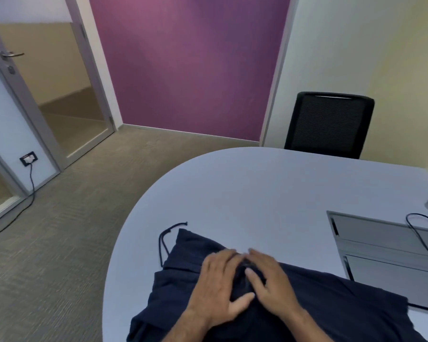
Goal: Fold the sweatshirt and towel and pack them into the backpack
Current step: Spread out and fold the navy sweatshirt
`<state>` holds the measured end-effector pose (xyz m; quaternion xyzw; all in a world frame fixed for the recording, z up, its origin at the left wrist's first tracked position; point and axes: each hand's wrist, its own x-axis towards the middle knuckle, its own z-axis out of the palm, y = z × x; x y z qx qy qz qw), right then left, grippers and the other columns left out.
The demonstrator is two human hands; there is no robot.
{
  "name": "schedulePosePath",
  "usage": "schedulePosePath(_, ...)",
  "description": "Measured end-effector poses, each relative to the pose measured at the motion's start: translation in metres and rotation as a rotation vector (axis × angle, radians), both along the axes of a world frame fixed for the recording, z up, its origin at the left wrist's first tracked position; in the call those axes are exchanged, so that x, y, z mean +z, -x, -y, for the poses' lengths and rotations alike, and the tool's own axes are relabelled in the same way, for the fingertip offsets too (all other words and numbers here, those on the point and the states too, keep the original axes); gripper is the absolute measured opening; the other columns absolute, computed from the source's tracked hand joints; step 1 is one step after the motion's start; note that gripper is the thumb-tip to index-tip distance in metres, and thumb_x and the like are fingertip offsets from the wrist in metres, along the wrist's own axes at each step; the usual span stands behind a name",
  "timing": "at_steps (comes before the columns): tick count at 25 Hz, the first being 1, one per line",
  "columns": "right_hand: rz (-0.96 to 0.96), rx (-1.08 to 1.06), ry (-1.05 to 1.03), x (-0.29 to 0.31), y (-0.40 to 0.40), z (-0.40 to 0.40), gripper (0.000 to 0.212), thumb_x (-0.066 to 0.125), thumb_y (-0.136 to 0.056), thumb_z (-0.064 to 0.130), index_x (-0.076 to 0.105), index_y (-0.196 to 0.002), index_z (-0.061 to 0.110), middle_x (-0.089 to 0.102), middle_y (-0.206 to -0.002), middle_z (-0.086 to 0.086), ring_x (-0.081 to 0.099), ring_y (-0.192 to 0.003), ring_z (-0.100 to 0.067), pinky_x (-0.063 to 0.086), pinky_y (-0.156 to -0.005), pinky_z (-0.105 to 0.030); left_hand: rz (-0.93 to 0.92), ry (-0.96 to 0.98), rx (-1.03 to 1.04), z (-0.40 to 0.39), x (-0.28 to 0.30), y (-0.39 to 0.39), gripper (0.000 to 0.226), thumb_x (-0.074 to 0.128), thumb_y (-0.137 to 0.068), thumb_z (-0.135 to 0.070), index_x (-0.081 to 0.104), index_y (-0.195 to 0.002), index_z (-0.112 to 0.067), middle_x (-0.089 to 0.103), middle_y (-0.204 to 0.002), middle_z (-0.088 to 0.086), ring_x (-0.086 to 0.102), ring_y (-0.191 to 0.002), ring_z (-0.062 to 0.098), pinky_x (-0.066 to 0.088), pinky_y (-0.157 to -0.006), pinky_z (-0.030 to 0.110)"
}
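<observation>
While both hands press flat, fingers relaxed, neither grip closed, the dark navy cloth sweatshirt lies on the rounded pale-grey counter. Left hand touches right hand. Beyond stand a black mesh chair and purple wall.

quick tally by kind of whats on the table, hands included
hands: 2, left hand and right hand, both resting flat on the cloth
navy sweatshirt: 1, with its drawstring on the table
grey hatch panels: 2
black cable: 1
total: 6

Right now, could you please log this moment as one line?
stage: folding | left hand: flat on sweatshirt | right hand: flat on sweatshirt | table | towel, backpack: unseen
</observation>
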<state>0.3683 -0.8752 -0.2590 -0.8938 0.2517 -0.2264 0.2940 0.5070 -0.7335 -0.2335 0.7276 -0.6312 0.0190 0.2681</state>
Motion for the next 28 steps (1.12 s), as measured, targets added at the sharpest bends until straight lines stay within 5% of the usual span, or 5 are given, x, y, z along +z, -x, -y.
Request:
schedulePosePath(3,-0.072,-0.013,0.158,-0.014,0.019,-0.002,0.032,0.051,-0.088,0.031,0.073,-0.112,0.03,0.066,-0.121,0.019,0.056,-0.115,0.0,0.049,-0.098,-0.031,0.057,-0.322,0.014,0.003,-0.02,0.003,0.101,0.038,-0.084,-0.085,0.02,-0.159,-0.02,0.018,-0.166,0.0,0.004,-0.153,0.015,0.004,-0.118,0.051)
schedulePosePath(9,-0.412,-0.077,0.268,-0.023,0.048,0.002,0.045,0.041,-0.086,0.03,0.07,-0.12,0.034,0.069,-0.122,0.014,0.061,-0.119,-0.015,0.047,-0.099,-0.035,0.082,-0.559,-0.017,0.022,-0.048,0.039,0.112,0.025,-0.072,-0.1,0.042,-0.151,-0.022,0.04,-0.157,0.005,0.028,-0.145,0.029,0.014,-0.104,0.068)
schedulePosePath(18,-0.813,-0.31,0.173,-0.033,0.149,0.021,0.071,0.018,-0.098,0.068,0.045,-0.146,0.023,0.046,-0.15,-0.01,0.039,-0.142,-0.028,-0.002,-0.116,-0.048,0.151,-0.575,0.059,0.025,-0.074,0.039,0.075,0.027,-0.094,-0.077,0.043,-0.15,-0.029,0.045,-0.154,0.001,0.033,-0.143,0.024,0.016,-0.106,0.065)
schedulePosePath(22,-0.947,-0.542,0.094,-0.029,0.209,0.038,0.08,0.005,-0.092,0.074,0.004,-0.157,0.028,-0.004,-0.165,-0.008,-0.013,-0.151,-0.028,-0.033,-0.107,-0.057,0.172,-0.604,0.065,0.027,-0.077,0.04,0.072,0.022,-0.097,-0.073,0.035,-0.153,-0.029,0.043,-0.155,0.002,0.028,-0.144,0.024,0.011,-0.109,0.065)
schedulePosePath(28,-0.753,-0.802,-0.164,-0.009,0.242,0.061,0.08,0.029,-0.093,0.07,0.005,-0.157,0.03,-0.001,-0.166,-0.005,-0.003,-0.152,-0.029,0.008,-0.117,-0.063,0.159,-0.633,0.087,0.026,-0.079,0.039,0.075,0.015,-0.096,-0.076,0.018,-0.158,-0.034,0.026,-0.163,-0.002,0.019,-0.151,0.023,0.001,-0.113,0.064)
